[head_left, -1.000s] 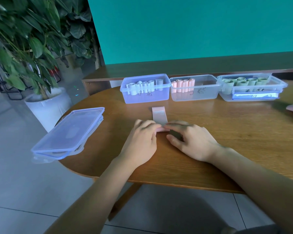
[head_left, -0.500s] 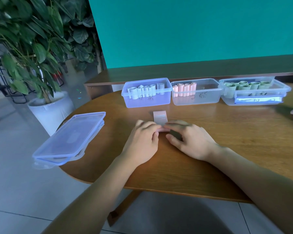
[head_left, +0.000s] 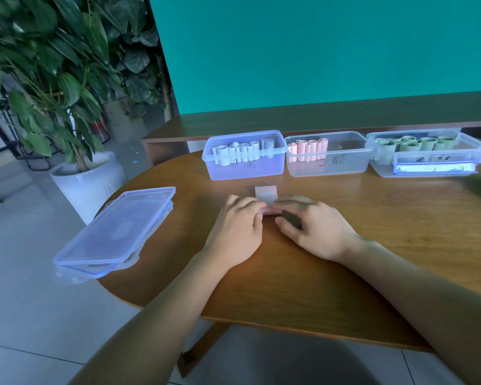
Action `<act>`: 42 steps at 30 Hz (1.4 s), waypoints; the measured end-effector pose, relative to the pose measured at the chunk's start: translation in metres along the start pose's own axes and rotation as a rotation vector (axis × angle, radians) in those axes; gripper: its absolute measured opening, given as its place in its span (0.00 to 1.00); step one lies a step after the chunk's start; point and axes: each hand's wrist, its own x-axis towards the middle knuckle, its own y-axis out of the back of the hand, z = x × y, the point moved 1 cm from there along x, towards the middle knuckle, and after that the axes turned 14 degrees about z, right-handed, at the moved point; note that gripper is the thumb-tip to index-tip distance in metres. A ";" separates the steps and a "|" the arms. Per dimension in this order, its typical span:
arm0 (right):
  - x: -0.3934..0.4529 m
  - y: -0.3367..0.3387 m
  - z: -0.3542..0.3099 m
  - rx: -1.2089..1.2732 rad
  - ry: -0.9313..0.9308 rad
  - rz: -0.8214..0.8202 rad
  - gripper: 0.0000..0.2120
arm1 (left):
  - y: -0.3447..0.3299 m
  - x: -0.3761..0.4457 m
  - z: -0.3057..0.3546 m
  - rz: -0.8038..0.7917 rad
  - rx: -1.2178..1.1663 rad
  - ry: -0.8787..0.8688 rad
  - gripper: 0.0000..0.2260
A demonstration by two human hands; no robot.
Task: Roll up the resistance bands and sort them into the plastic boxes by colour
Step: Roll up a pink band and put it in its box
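A pink resistance band (head_left: 266,193) lies flat on the wooden table (head_left: 372,218), its near end rolled up under my fingers. My left hand (head_left: 238,226) and my right hand (head_left: 314,227) pinch the small pink roll from either side, fingertips curled over it. Beyond the band stand three plastic boxes: a blue-tinted box (head_left: 245,170) with pale grey-blue rolls, a clear box (head_left: 342,165) with pink rolls at its left end, and a clear box (head_left: 431,165) with green rolls.
Stacked plastic lids (head_left: 117,232) overhang the table's left edge. A potted plant in a white pot (head_left: 86,184) stands on the floor to the left. A low wooden ledge (head_left: 317,126) and teal wall run behind the boxes.
The flat part of the pink band has grown shorter as both hands roll it away from me. The camera view has shifted slightly downward.
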 end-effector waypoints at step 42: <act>0.047 -0.025 0.033 -0.060 -0.014 -0.020 0.21 | -0.032 0.040 -0.020 -0.059 0.082 0.020 0.16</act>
